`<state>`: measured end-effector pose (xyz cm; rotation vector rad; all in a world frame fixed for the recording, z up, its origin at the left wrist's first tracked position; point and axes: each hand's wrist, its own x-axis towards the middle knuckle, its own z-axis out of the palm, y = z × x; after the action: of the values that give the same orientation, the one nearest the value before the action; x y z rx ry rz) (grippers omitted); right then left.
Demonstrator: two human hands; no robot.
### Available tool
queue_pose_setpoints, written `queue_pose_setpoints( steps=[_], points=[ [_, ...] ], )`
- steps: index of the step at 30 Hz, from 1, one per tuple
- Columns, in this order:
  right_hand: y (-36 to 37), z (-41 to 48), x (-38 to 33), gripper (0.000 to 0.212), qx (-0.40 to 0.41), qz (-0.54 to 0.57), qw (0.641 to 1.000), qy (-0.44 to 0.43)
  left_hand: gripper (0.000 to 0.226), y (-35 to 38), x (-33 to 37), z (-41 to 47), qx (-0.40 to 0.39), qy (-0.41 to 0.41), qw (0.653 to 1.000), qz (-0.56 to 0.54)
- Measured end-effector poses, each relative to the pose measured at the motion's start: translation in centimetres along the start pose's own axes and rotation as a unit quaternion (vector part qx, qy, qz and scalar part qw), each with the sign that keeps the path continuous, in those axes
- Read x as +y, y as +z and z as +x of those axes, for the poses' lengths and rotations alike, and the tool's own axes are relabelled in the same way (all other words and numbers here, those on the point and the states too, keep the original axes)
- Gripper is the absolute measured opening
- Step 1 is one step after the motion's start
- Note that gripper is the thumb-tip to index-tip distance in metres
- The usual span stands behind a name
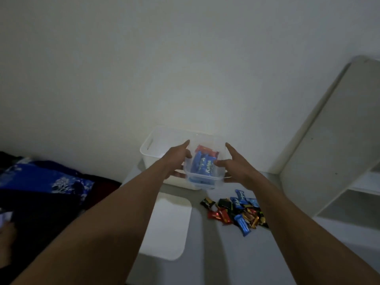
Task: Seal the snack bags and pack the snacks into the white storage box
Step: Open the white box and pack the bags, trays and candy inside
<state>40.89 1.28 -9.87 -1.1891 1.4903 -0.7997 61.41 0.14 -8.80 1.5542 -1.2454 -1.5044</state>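
- My left hand and right hand grip a clear tub of snacks, fingers spread along its sides, over the white box.
- Loose snacks on the surface at 5 o'clock from the tub, lid at 7.

Clear container: smooth see-through plastic. White storage box behind it: matt opaque plastic. Snack wrappers beside it glossy foil; worktop smooth matt grey.

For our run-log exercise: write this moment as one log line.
left hand + right hand: holding clear tub of snacks | over white storage box | loose snacks on table | lid off
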Motion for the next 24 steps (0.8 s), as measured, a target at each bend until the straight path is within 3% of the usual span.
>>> queue_pose_setpoints(
  steps=[3, 8, 16, 24],
  points=[
    [2.6, 3.3, -2.9, 0.083, -0.010, 0.006, 1.000, -0.012, 0.042, -4.1, 1.6, 2.4, 0.010, -0.005, 1.000, -0.005],
    [6.6, 8.5, -6.5, 0.063, -0.016, -0.012, 0.999, -0.047, 0.060, -9.6, 3.5, 6.8, 0.009, -0.002, 1.000, 0.004],
    [11.7, 17.8, -7.4, 0.082, -0.012, -0.025, 1.000, 0.005, 0.066, -15.2, 3.1, 15.5, -0.010, -0.033, 0.999, 0.039],
    [14.2, 21.6, -4.1, 0.081, -0.001, 0.008, 0.998, 0.070, 0.070, -16.3, -0.2, 21.2, -0.033, -0.086, 0.991, 0.095]
  ],
)
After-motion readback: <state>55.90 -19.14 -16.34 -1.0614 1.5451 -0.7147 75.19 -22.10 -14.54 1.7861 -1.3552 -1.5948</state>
